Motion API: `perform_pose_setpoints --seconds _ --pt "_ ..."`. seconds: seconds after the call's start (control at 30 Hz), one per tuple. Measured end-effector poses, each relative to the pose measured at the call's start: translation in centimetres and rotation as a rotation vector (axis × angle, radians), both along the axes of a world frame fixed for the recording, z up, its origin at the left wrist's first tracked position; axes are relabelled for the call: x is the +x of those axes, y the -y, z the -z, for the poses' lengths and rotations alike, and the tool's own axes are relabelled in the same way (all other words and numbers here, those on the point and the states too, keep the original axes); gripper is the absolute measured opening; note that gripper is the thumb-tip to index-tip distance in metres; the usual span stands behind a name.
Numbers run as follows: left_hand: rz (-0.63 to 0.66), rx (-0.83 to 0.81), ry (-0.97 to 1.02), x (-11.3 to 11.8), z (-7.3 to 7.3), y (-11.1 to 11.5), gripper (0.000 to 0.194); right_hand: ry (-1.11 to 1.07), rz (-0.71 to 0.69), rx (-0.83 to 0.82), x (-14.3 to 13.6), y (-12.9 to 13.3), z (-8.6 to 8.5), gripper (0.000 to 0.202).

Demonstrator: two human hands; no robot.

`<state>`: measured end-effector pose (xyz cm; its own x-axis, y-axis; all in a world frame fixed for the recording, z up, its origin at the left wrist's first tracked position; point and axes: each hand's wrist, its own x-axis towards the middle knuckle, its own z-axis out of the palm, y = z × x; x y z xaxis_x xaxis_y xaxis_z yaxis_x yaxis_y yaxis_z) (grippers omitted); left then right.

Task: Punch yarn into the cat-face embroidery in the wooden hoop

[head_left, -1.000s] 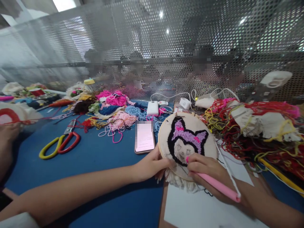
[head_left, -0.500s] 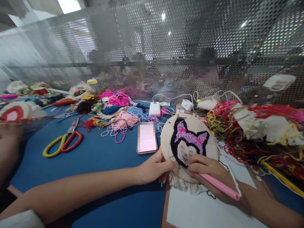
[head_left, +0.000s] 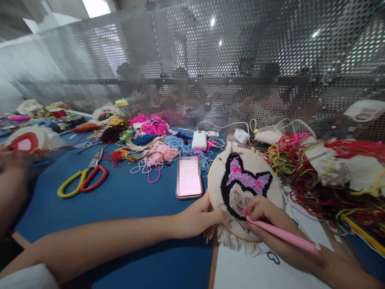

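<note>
A round hoop stretches cream cloth with a tufted figure in black, purple and pink, its pale face marked with drawn lines. My left hand grips the hoop's lower left edge, thumb on the front and the other fingers mostly behind. My right hand is closed round a pink punch pen, whose pink tip end touches the cloth at the lower right of the face. White yarn trails near the pen's rear end. Frayed cloth hangs below the hoop, over a white paper.
A lit phone lies left of the hoop. Scissors with yellow and red handles lie farther left. Yarn heaps line the back and right. Another person's hand holds a red-and-white hoop piece at far left.
My right hand has shifted slightly, and the pen now lies flatter with its pink tip end showing at the cloth. The whole view has moved a little, with the hoop appearing slightly lower right.
</note>
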<state>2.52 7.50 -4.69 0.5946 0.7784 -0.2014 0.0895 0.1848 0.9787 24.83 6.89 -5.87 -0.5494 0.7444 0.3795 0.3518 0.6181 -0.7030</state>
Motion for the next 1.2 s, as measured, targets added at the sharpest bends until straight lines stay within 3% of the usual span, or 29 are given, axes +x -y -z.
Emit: perform_pose_setpoints --seconds 0.2,0.47,0.6,0.9,1.2 --pt "-0.007 -0.002 -0.011 -0.1 0.3 0.0 0.038 -0.012 0.035 -0.133 -0.2 -0.2 -0.2 0.019" --pt "-0.008 0.001 0.003 0.0 0.1 -0.1 0.037 0.11 0.055 -0.164 0.2 -0.2 -0.2 0.009" --pt "-0.02 0.003 -0.019 0.0 0.0 0.0 0.035 -0.001 0.054 -0.248 0.6 -0.1 0.3 0.012" --pt "-0.048 -0.005 -0.082 0.0 0.1 0.0 0.036 -0.356 0.036 -0.645 0.7 0.0 0.7 0.026" --pt "-0.055 0.003 -0.073 -0.1 0.2 -0.1 0.039 -0.428 0.068 -0.678 0.7 -0.4 0.7 0.024"
